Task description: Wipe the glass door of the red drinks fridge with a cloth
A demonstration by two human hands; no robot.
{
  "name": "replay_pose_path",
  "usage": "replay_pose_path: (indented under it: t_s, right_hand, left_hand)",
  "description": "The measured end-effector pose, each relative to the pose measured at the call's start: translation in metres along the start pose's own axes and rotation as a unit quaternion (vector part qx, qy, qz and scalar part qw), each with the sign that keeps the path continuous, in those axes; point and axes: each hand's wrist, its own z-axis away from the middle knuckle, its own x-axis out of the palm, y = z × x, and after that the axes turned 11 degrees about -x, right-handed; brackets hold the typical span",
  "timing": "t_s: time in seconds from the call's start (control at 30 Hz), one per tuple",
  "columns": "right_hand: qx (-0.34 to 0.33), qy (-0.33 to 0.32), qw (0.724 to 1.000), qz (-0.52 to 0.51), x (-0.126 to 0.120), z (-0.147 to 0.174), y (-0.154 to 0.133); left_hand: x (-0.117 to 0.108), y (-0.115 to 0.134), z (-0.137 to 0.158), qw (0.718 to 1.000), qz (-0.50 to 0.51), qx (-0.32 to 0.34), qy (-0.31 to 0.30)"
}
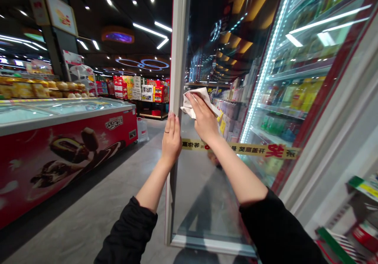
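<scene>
A framed glass door (203,201) of a lit drinks cooler stands swung open in front of me. My right hand (205,120) presses a crumpled white cloth (188,108) against the glass near the door's left side, fingers laid over it. Along the pale door frame (178,39), my left hand (171,140) rests with its fingers stretched upward; a ring is on one finger. Its thumb is hidden. Just below the cloth, a yellow strip with mirrored lettering (251,149) crosses the glass.
A red chest freezer (88,138) with ice cream pictures stands at the left, jars (38,88) behind it. Stacked boxes (141,88) fill the background. Through the glass show shelves of bottles (298,94). Shelf goods (366,234) sit at lower right. The floor (130,157) is grey.
</scene>
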Motion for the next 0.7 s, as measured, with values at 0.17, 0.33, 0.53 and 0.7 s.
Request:
replay_pose_path:
  t_s: [0.17, 0.33, 0.53, 0.7]
  right_hand:
    - [-0.017, -0.029, 0.999, -0.026, 0.001, 0.003, -0.005]
    - [-0.037, -0.043, 0.998, -0.021, -0.021, -0.001, 0.014]
    - [-0.016, -0.008, 1.000, 0.000, -0.019, -0.051, 0.013]
    - [-0.051, -0.073, 0.996, 0.012, -0.027, -0.016, 0.007]
  left_hand:
    - [0.000, 0.001, 0.000, 1.000, -0.006, 0.007, 0.018]
    - [-0.001, 0.004, 0.000, 0.999, -0.018, 0.014, 0.025]
    - [-0.004, 0.005, -0.001, 0.999, -0.028, 0.019, 0.025]
    - [-0.006, 0.006, -0.001, 0.999, -0.033, 0.026, 0.032]
